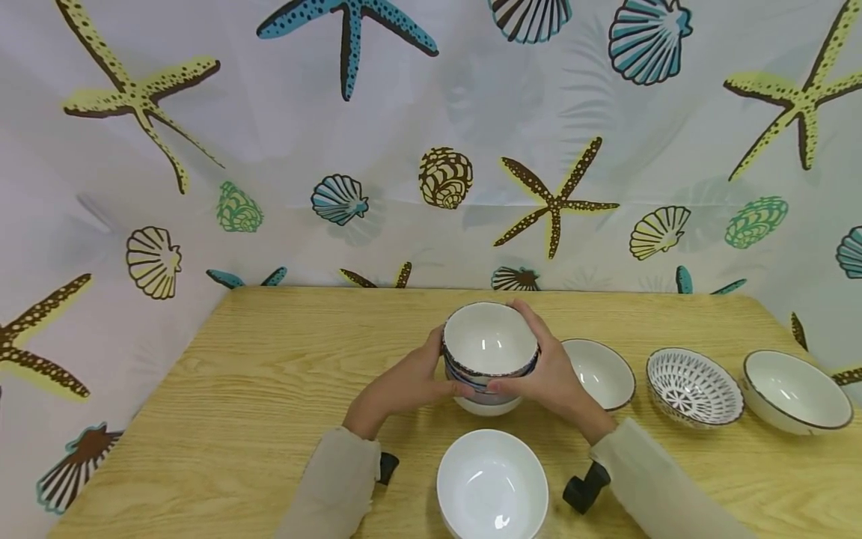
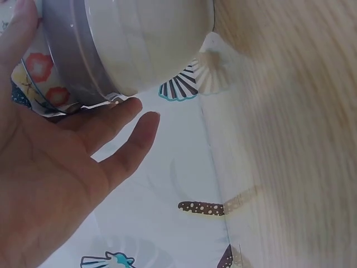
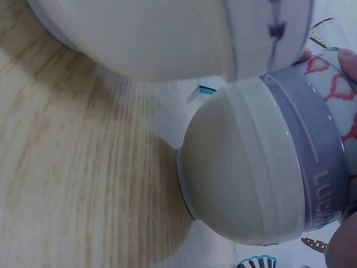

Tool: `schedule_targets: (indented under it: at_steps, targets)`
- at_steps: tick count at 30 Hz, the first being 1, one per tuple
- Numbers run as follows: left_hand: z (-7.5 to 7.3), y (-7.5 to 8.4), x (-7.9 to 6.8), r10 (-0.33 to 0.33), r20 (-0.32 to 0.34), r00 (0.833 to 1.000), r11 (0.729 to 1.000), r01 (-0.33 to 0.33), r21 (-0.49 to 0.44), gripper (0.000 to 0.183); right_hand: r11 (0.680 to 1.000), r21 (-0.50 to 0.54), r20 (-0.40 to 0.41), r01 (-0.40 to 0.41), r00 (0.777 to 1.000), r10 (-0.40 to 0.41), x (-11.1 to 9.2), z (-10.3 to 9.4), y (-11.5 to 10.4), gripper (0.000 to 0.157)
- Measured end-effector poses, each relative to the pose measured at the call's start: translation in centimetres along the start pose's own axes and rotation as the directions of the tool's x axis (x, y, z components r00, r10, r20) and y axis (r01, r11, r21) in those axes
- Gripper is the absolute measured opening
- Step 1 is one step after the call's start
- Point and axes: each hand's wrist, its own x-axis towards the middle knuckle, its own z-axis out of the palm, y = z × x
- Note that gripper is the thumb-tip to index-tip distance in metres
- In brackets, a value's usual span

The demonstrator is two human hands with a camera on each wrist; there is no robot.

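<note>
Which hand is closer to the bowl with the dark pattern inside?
Right. The right hand grips the right side of the bowl stack, with one dark-rimmed white bowl between it and the patterned bowl. The left hand is farther, on the stack's left.

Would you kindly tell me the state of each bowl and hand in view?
Bowl stack: nested, mouth upward
Left hand: grips the stack's left side
Right hand: grips the stack's right side
Near white bowl: upright, empty
Bowl beside right hand: upright, empty
Bowl with patterned inside: upright, empty
Far-right bowl: upright, empty
</note>
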Motion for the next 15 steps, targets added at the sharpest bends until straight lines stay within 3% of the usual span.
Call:
schedule_targets:
  at_steps: [15]
  targets:
    - [-0.12, -0.06, -0.06, -0.022, 0.012, 1.0, 1.0, 0.022, 0.02, 0.108, 0.999, -0.025, -0.038, 0.043, 0.998, -0.044, 0.09, -0.59, -0.67, 0.105]
